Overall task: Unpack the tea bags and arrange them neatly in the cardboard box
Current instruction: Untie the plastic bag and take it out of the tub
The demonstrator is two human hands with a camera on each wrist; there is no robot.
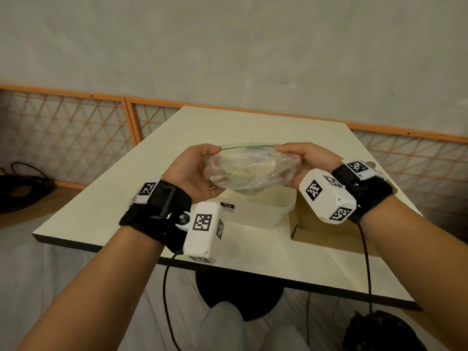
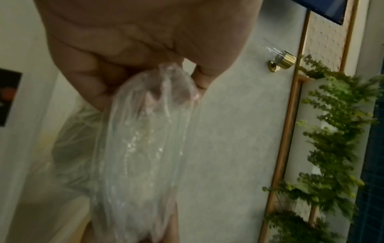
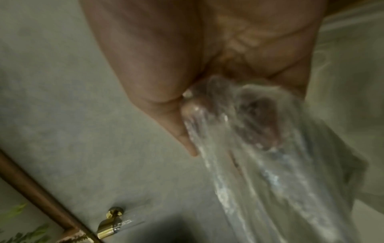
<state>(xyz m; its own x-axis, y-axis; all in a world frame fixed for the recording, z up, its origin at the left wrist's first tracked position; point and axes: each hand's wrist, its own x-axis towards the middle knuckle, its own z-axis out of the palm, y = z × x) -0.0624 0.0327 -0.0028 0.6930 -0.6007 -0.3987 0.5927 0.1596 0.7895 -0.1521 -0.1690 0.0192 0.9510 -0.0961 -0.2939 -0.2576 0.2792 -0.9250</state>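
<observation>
A clear plastic zip bag (image 1: 249,169) with a green seal line along its top holds pale tea bags. I hold it in the air above the table, stretched between both hands. My left hand (image 1: 195,171) grips its left end, and my right hand (image 1: 301,160) grips its right end. The crinkled bag (image 2: 143,148) fills the left wrist view, pinched at its top by my fingers. In the right wrist view, the bag (image 3: 259,156) streams from my curled right hand. The brown cardboard box (image 1: 314,224) lies on the table at right, partly hidden by my right wrist.
A translucent plastic tub (image 1: 258,209) sits on the white table (image 1: 114,211) just below the bag, left of the cardboard box. An orange lattice fence (image 1: 76,122) runs behind the table. Dark cables (image 1: 22,183) lie on the floor at left.
</observation>
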